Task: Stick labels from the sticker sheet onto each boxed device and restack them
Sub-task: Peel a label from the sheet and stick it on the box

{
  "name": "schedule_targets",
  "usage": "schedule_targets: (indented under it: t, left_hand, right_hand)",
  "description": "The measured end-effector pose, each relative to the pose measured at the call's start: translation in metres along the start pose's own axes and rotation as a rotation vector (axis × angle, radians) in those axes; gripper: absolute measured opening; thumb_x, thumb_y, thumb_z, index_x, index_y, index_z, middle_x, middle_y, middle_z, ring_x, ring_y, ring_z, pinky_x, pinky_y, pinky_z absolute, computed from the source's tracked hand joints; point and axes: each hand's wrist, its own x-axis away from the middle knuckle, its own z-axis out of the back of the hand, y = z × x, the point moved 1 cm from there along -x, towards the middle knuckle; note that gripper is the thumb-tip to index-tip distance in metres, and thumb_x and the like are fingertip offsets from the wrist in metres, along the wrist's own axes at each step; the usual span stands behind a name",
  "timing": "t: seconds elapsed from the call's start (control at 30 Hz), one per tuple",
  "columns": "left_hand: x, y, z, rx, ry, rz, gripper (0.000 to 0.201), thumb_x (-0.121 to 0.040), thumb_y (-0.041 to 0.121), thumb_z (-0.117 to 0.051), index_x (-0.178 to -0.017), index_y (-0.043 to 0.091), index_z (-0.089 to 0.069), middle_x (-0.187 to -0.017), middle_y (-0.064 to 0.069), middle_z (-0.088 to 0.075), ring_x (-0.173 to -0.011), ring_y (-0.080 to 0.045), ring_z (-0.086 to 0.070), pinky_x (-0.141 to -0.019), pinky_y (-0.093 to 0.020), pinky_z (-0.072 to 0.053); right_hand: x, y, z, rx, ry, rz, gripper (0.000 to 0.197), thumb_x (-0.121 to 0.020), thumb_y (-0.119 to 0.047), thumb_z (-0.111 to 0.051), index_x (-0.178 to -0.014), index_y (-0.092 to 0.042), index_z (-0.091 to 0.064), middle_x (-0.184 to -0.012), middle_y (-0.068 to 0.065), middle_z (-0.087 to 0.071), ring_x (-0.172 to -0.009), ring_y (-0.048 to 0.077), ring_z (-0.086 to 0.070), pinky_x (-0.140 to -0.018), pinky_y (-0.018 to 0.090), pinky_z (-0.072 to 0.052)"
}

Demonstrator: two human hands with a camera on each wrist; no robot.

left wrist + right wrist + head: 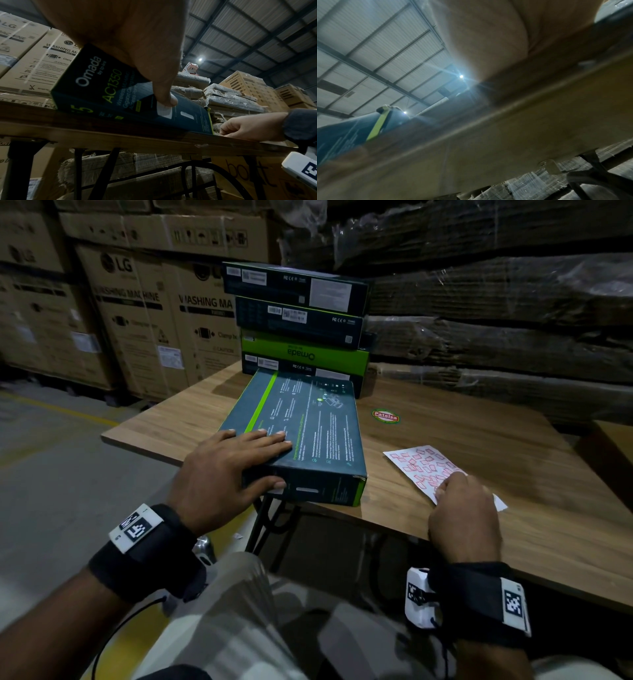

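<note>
A dark device box (308, 433) with green trim lies flat at the table's front edge. My left hand (270, 460) rests on its near left corner, fingers straight on the top. Its thumb (164, 97) presses a small white label (163, 111) against the box's front side (106, 86). To the right lies the white sticker sheet (421, 463) with several red-outlined labels. My right hand (445, 486) sits on its near end, fingers curled and picking at it; the fingertips are hidden. A stack of similar boxes (298, 313) stands behind.
The wooden table (479, 440) carries a round red and green sticker (386, 416) beside the box. Large LG cartons (130, 313) stand at the left. Plastic-wrapped flat cardboard (496, 302) is piled behind and to the right. The right wrist view is blurred.
</note>
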Motion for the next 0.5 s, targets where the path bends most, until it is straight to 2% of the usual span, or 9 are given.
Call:
schedule_targets:
  t: [0.2,0.37,0.5]
  left_hand:
    - [0.0005,0.0020,0.0008,0.001,0.012,-0.002,0.065,-0.096,0.068,-0.052,-0.156,0.041,-0.054,-0.161,0.021,-0.050,-0.151,-0.007,-0.047,-0.121,-0.044,-0.040]
    - [0.0006,0.0010,0.0002,-0.009,0.007,-0.002,0.066,-0.096,0.068,-0.053,-0.156,0.042,-0.053,-0.161,0.021,-0.050,-0.151,-0.007,-0.047,-0.121,-0.043,-0.040]
    - [0.0004,0.0022,0.0008,-0.002,0.015,-0.007,0.066,-0.095,0.068,-0.053,-0.155,0.040,-0.055,-0.161,0.020,-0.051,-0.150,-0.007,-0.048,-0.120,-0.043,-0.040]
  right_hand:
    - [0.0021,0.0009,0.0020,-0.002,-0.010,0.002,0.013,-0.103,-0.006,-0.052,-0.113,-0.003,-0.060,-0.120,0.021,-0.060,-0.116,0.042,-0.054,-0.089,0.046,-0.044]
    - [0.0027,-0.0004,0.0034,-0.005,-0.023,0.004,0.013,-0.099,-0.003,-0.054,-0.111,-0.003,-0.060,-0.118,0.022,-0.061,-0.114,0.042,-0.055,-0.086,0.044,-0.043]
    - [0.0032,0.0003,0.0064,-0.013,-0.044,-0.005,0.010,-0.101,-0.006,-0.053,-0.109,-0.006,-0.060,-0.116,0.018,-0.060,-0.113,0.039,-0.056,-0.079,0.038,-0.034]
